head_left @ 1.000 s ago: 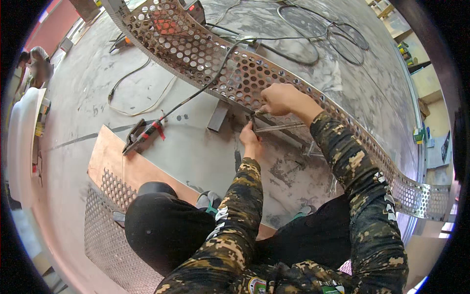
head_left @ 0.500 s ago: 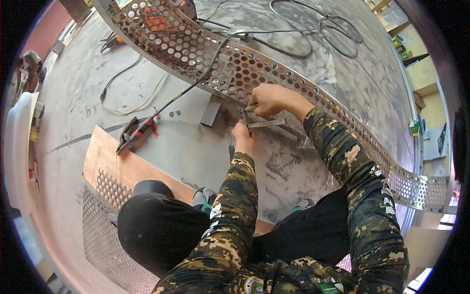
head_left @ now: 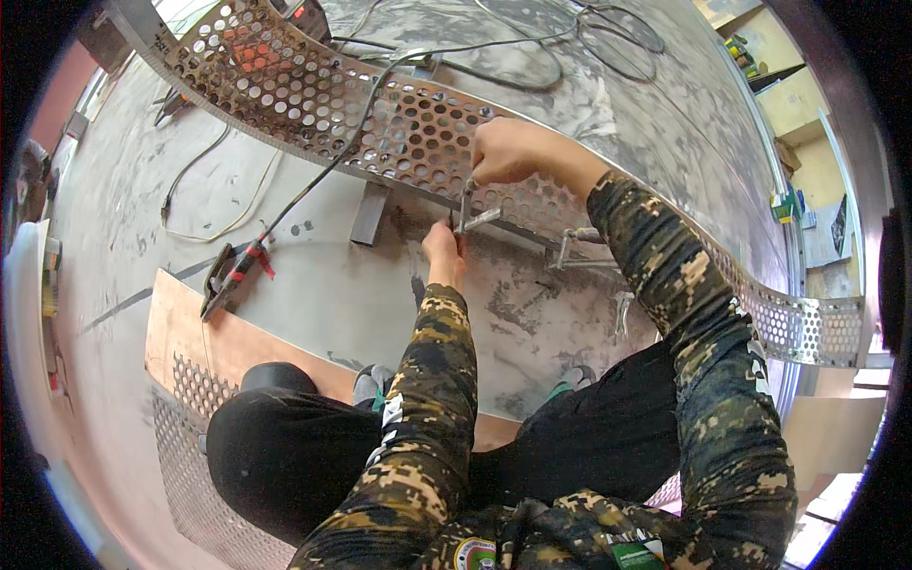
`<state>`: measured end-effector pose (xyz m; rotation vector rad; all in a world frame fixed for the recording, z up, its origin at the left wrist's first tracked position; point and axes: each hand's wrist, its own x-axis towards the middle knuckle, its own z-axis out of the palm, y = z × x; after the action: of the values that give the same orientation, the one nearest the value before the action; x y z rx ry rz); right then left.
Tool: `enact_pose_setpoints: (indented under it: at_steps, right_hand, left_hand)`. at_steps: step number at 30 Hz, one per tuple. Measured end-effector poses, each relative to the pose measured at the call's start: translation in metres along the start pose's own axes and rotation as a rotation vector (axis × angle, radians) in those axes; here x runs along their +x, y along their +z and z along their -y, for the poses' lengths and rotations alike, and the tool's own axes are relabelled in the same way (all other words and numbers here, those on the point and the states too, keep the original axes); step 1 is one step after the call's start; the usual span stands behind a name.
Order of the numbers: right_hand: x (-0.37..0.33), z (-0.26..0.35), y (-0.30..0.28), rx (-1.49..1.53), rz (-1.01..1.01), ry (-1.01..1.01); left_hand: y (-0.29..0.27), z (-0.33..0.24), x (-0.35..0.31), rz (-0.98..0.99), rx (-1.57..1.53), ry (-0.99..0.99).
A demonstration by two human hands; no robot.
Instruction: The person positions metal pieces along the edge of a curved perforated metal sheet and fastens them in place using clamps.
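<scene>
A long curved strip of perforated metal (head_left: 418, 133) runs across in front of me. At its near edge is a metal bar clamp (head_left: 467, 211), with its arm pointing right. My right hand (head_left: 508, 152) is closed round the top of the clamp, above the strip. Below the edge, my left hand (head_left: 443, 252) grips the clamp's lower end; its fingertips are partly hidden. To the right, a second clamp (head_left: 581, 255) sits at the strip's edge near my right forearm. A short square metal tube (head_left: 370, 215) juts from under the strip, left of my hands.
A welding electrode holder (head_left: 233, 275) with red tape lies on a copper-coloured sheet (head_left: 190, 318) at left; its black cable (head_left: 366, 109) crosses the strip. A perforated sheet (head_left: 195, 456) lies beside my left knee. Shelves (head_left: 798, 104) stand at far right.
My view has shifted, so the scene sits further left. My right hand has risen away from my left, and more of the clamp shows between them.
</scene>
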<state>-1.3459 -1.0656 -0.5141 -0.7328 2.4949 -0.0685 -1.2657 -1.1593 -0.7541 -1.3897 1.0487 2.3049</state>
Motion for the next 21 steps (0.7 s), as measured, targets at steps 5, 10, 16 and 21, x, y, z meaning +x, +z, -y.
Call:
enact_pose_setpoints:
  at_steps: [5, 10, 16, 21]
  right_hand:
    - [-0.004, -0.023, 0.013, -0.046, -0.114, 0.043]
    - [-0.006, -0.017, 0.009, -0.054, -0.17, 0.019]
    - [-0.01, -0.013, 0.003, -0.103, -0.169, 0.031]
    - [-0.005, -0.017, 0.011, -0.091, -0.188, 0.029]
  left_hand:
    - [0.016, 0.004, -0.012, 0.326, -0.163, 0.175]
    - [0.007, 0.0, -0.001, 0.386, 0.172, 0.154]
    - [0.007, -0.008, -0.005, 0.407, 0.361, 0.2]
    - [0.007, -0.006, -0.009, 0.413, 0.344, 0.256]
